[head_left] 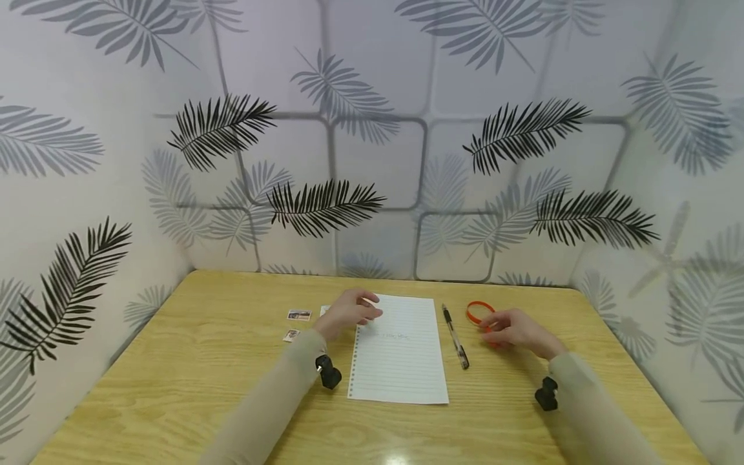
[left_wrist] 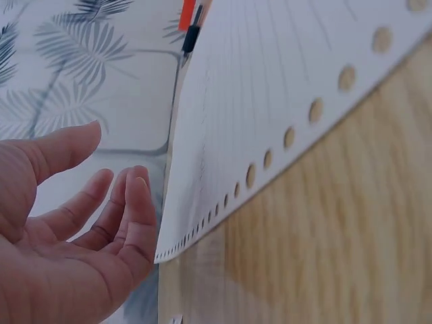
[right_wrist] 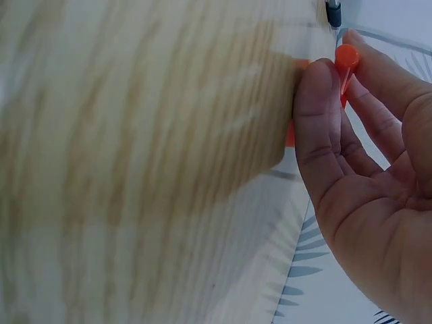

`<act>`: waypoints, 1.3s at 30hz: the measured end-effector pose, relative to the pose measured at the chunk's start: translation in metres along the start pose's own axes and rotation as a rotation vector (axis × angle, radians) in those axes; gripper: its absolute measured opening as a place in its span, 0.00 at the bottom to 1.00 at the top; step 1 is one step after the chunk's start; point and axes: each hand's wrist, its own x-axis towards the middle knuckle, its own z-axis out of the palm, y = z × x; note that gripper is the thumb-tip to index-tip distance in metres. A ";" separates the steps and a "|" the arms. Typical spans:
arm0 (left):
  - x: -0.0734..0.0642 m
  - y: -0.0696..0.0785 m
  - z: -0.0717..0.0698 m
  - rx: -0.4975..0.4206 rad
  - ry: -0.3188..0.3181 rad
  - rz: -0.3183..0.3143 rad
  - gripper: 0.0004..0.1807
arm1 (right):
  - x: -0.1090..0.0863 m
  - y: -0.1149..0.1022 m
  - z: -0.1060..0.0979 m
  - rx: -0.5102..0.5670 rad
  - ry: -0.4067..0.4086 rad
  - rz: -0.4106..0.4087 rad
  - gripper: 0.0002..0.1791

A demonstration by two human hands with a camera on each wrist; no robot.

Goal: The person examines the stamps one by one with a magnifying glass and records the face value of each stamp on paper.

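My right hand (head_left: pixel 514 330) pinches the handle of an orange-red magnifying glass (head_left: pixel 479 303) at the right of the table. In the right wrist view the round end of the handle (right_wrist: pixel 347 59) shows between thumb and fingers, and the fingers hide part of the rest. My left hand (head_left: pixel 347 313) hovers over the upper left edge of a lined, punched sheet of paper (head_left: pixel 401 368), its fingers loosely bent and holding nothing. Faint handwriting runs across the sheet's upper part. Between paper and magnifying glass lies a black-capped clear pen (head_left: pixel 456 337).
Left of the paper lie two small stamp-like pictures, an upper picture (head_left: pixel 299 315) and a lower picture (head_left: pixel 292 335). A pale piece (head_left: pixel 324 310) beside the left hand is partly covered by it. Leaf-patterned walls (head_left: pixel 372 245) border the wooden table (head_left: pixel 203 361) at back and sides.
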 end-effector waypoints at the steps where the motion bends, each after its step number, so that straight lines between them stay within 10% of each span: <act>1: 0.001 0.001 0.003 0.010 -0.015 0.007 0.24 | -0.001 0.001 -0.001 -0.001 -0.002 0.006 0.20; 24: 0.012 0.003 0.043 0.292 -0.116 0.035 0.14 | -0.008 0.017 -0.006 0.017 0.012 0.046 0.20; 39: 0.009 0.008 0.040 0.464 -0.249 0.067 0.24 | -0.005 0.006 -0.005 0.028 0.000 0.071 0.19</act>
